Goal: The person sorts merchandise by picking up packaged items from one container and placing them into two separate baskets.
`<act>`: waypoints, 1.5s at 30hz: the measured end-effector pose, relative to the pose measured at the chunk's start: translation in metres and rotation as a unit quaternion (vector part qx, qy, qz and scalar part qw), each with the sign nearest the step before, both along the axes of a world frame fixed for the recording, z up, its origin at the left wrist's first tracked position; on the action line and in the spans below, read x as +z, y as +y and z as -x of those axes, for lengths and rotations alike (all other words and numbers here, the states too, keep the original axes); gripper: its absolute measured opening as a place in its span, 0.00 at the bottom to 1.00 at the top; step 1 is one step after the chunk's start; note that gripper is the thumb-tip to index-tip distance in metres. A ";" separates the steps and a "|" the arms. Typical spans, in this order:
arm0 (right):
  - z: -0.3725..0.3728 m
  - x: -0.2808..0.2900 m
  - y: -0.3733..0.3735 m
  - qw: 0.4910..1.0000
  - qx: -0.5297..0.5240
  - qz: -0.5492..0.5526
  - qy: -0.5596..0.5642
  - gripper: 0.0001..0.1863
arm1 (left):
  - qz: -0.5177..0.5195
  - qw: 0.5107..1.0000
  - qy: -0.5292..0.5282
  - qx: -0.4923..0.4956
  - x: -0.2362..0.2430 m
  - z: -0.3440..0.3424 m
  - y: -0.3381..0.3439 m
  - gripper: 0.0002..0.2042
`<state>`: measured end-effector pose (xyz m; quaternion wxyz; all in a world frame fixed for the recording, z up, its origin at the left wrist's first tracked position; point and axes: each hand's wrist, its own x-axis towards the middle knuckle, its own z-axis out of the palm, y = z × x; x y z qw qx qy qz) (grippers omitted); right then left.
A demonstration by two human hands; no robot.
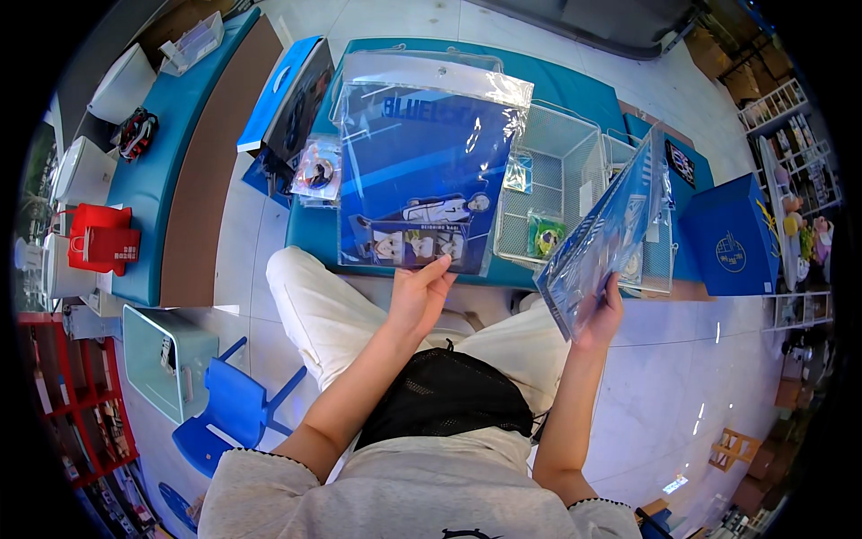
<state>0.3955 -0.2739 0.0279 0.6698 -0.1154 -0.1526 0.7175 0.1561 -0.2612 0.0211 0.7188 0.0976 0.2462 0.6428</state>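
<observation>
I see the left hand (420, 292) pinching the bottom edge of a big clear plastic pouch (429, 171), thumb on front, fingers behind, so it's closed on the pouch. Pouch is held upright over the near edge of the blue counter (314, 235); a blue printed sheet and a strip of small picture cards sit inside, white snap flap on top

Right hand (603, 316) grips the lower corner of a second flat blue packet (603, 241), fingers wrapped behind it, thumb side not clear. Packet is tilted up and to the right, edge-on toward me, in front of the wire baskets

On the counter: white wire basket (549, 157) just right of the pouch with a small green packet (544, 235) in it, second basket behind the tilted packet. Small round item in a clear bag (317, 171) lies just left of the pouch. Blue box (285, 94) at the far left corner, dark blue box (729, 238) at the right end

Room: pale tiled floor, long blue-topped bench (171, 153) at left with a red bag (103, 238) beside it, blue chair (232, 409) lower left, shelving at right edge. I'm seated, white trousers, black mesh bag (446, 395) on my lap
</observation>
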 end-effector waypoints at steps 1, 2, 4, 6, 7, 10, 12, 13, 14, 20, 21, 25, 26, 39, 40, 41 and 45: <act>-0.001 -0.002 0.000 1.000 -0.006 0.008 -0.003 0.20 | 0.000 1.000 0.000 0.000 0.000 0.000 0.000 0.17; -0.002 -0.002 -0.001 1.000 -0.012 0.015 -0.007 0.20 | 0.004 1.000 -0.001 0.002 0.000 0.001 0.001 0.17; -0.002 -0.002 -0.001 0.999 -0.029 0.034 -0.016 0.20 | 0.008 1.000 -0.003 0.004 0.001 0.001 0.001 0.17; -0.002 -0.002 -0.002 0.997 -0.046 0.053 -0.026 0.20 | 0.021 0.999 -0.007 0.032 0.005 0.000 0.001 0.14; -0.002 -0.002 -0.002 0.997 -0.050 0.061 -0.026 0.20 | 0.021 0.999 -0.008 0.031 0.005 -0.001 0.002 0.14; -0.003 -0.007 -0.004 0.996 -0.052 0.072 -0.024 0.20 | 0.019 0.999 -0.014 0.040 0.005 -0.002 0.002 0.14; -0.003 -0.007 -0.005 0.996 -0.050 0.076 -0.021 0.20 | 0.023 0.999 -0.009 0.032 0.005 -0.002 0.003 0.14; -0.001 -0.004 -0.004 0.995 -0.040 0.085 -0.027 0.20 | 0.024 0.999 -0.009 0.030 0.005 -0.002 0.003 0.14; 0.002 -0.002 -0.004 0.995 -0.030 0.094 -0.032 0.20 | 0.025 1.000 0.005 0.010 0.004 -0.003 0.003 0.15; 0.039 0.010 0.014 0.962 -0.075 0.191 -0.181 0.14 | 0.038 0.979 0.148 -0.135 0.004 -0.012 -0.006 0.18; 0.042 0.008 0.017 0.963 -0.083 0.181 -0.181 0.14 | 0.027 0.977 0.147 -0.152 0.007 -0.015 -0.007 0.19; 0.055 0.020 0.017 0.966 -0.063 0.148 -0.204 0.17 | -0.022 0.941 0.281 -0.185 -0.007 -0.012 -0.010 0.23; 0.057 0.021 0.016 0.963 -0.060 0.147 -0.219 0.18 | -0.029 0.928 0.291 -0.231 -0.010 -0.011 -0.009 0.24; 0.055 0.024 0.018 0.898 -0.184 0.043 -0.396 0.43 | -0.140 0.850 0.405 -0.306 0.024 0.034 0.041 0.37; 0.050 0.021 0.018 0.898 -0.191 0.045 -0.394 0.43 | -0.118 0.829 0.470 -0.280 0.025 0.023 0.042 0.30; 0.043 0.014 0.017 0.895 -0.162 0.052 -0.412 0.40 | -0.122 0.826 0.471 -0.286 0.026 0.015 0.044 0.30; 0.012 0.010 0.023 0.917 -0.119 0.136 -0.354 0.29 | -0.113 0.847 0.447 -0.264 0.023 -0.014 0.050 0.20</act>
